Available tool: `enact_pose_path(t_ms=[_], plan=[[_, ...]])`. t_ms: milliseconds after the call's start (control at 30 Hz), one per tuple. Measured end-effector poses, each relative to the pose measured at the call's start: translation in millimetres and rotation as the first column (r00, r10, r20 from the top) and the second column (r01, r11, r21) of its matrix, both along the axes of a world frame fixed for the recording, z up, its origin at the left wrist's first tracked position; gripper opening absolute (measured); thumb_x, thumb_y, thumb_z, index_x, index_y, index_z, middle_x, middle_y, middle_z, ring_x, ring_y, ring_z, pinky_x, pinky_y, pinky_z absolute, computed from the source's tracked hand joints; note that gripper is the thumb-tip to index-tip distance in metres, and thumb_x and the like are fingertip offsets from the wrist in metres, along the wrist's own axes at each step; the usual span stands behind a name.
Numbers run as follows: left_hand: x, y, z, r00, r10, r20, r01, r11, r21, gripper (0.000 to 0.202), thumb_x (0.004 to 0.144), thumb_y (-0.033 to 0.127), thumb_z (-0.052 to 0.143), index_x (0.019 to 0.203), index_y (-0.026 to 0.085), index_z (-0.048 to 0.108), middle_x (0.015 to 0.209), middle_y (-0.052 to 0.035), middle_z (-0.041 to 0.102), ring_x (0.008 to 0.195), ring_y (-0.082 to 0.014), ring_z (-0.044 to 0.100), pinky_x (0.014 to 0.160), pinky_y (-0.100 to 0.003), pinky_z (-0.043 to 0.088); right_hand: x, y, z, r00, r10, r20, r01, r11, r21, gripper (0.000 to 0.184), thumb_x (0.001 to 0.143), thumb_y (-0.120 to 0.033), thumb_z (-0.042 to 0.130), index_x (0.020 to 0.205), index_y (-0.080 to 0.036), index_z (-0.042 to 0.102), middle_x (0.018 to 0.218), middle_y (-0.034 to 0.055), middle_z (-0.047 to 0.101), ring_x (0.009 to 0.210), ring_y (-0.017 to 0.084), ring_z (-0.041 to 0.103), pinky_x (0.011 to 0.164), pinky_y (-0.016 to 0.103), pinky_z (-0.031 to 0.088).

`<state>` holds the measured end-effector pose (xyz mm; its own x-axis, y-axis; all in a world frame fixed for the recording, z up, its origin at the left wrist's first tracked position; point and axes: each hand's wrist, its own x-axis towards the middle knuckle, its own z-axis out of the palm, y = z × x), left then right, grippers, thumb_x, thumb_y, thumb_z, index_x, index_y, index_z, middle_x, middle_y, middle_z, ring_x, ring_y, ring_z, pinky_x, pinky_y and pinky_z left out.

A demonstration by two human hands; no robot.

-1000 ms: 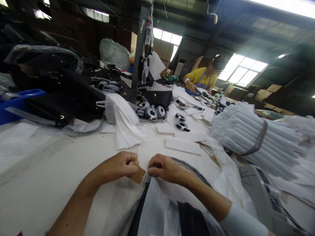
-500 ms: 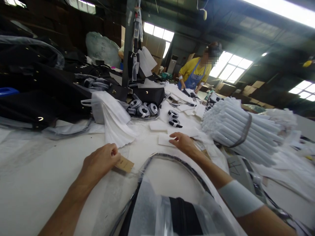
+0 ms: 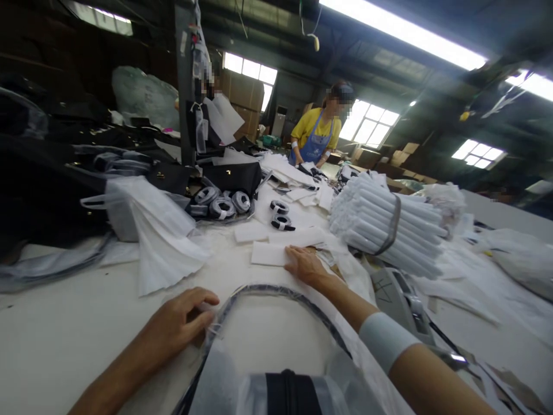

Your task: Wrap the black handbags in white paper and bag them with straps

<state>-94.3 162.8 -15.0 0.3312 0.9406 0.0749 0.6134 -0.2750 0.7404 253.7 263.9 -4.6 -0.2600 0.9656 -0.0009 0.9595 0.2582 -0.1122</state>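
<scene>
A bag with a black strip down its middle and wrapped, pale sides lies in front of me. Its plastic-covered handle arches up onto the white table. My left hand is beside the left of that handle, thumb and forefinger apart with a gap between them. A bit of brown shows under the thumb, mostly hidden. My right hand lies with its fingers stretched over the right end of a flat white pad, touching it. Thin white sheets stand fanned beyond my left hand.
Wrapped coiled straps sit beside black bags at the back. Two more coils lie behind the pads. A strapped bundle of white rolls stands right, near a grey device. Across the table works a person in a blue apron.
My left hand has let go of the brown tag and spread its fingers. My right hand has come down onto the white pad. The view has swung right.
</scene>
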Motion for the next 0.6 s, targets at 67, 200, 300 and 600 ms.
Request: enact_pose_path(t_ms=[67, 200, 300, 600], plan=[[2.6, 0.2, -1.4, 0.994, -0.109, -0.023, 0.108, 0.993, -0.036, 0.025, 0.087, 0.04, 0.051, 0.095, 0.028, 0.071, 0.098, -0.0001, 0.072, 0.094, -0.0185, 0.065, 0.085, -0.025, 0.05, 6.0, 2.9, 2.0, 0.999, 0.031, -0.008, -0.031, 1.0, -0.002, 0.057, 0.086, -0.037, 0.063, 0.139, -0.018, 0.051, 0.144, 0.0135, 0.051, 0.133, 0.027, 0.047, 0.11, 0.039, 0.035], [-3.0, 4.0, -7.1, 0.981, -0.189, -0.034, 0.187, 0.981, -0.044, 0.029, 0.089, 0.046, 0.048, 0.09, 0.03, 0.072, 0.096, 0.0007, 0.074, 0.092, -0.0189, 0.067, 0.083, -0.022, 0.052, 15.4, 7.2, 4.3, 0.997, 0.077, -0.029, -0.078, 0.997, -0.012, 0.059, 0.084, -0.04, 0.065, 0.138, -0.022, 0.052, 0.143, 0.0088, 0.053, 0.131, 0.025, 0.049, 0.111, 0.038, 0.034], [-7.9, 6.7, -17.8, 0.994, -0.108, -0.007, 0.108, 0.993, -0.051, 0.036, 0.087, 0.051, 0.051, 0.115, 0.036, 0.067, 0.118, 0.003, 0.07, 0.109, -0.0216, 0.065, 0.094, -0.025, 0.05, 15.5, 3.0, -1.3, 0.996, 0.075, -0.039, -0.076, 0.997, -0.01, 0.063, 0.083, -0.038, 0.065, 0.142, -0.02, 0.048, 0.147, 0.0096, 0.048, 0.134, 0.027, 0.044, 0.113, 0.042, 0.03], [8.1, -7.2, -20.5, 0.989, 0.004, 0.149, 0.015, 0.992, -0.126, 0.039, 0.077, 0.054, 0.06, 0.11, 0.035, 0.071, 0.114, 0.0023, 0.072, 0.108, -0.0247, 0.066, 0.096, -0.03, 0.051, 12.6, 0.3, 5.1, 0.996, 0.052, -0.068, -0.053, 0.999, -0.003, 0.047, 0.09, -0.046, 0.058, 0.129, -0.02, 0.062, 0.134, 0.0082, 0.061, 0.123, 0.023, 0.056, 0.104, 0.033, 0.04]])
